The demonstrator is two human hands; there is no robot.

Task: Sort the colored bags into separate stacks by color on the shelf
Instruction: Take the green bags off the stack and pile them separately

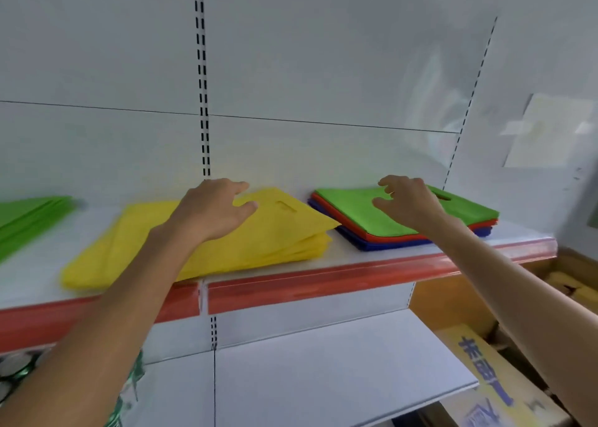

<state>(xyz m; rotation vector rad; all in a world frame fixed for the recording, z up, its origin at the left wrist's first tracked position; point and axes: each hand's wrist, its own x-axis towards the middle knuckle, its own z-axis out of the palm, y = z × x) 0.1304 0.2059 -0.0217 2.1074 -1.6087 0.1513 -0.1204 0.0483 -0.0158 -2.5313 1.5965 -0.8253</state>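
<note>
**Colleague:** What does the head camera give you?

**Operator:** I see a white shelf (356, 255) with a red front strip. Largest on it is the yellow stack (259, 242) in the middle, one colour throughout, so I judge it sorted. A green stack (29, 219) lies far left, partly out of frame. On the right is a smaller mixed pile (420, 236): a green bag (362, 209) on top, red beneath, blue at the bottom. I judge that this pile is still to be separated.

**Colleague:** And the hands?

**Operator:** Both arms reach forward. The left hand (213, 209) is over the yellow stack, fingers loosely bent, holding nothing. The right hand (407, 200) is over the green bag, fingers spread and half curled, gripping nothing. I cannot tell whether it touches the bag.
</note>
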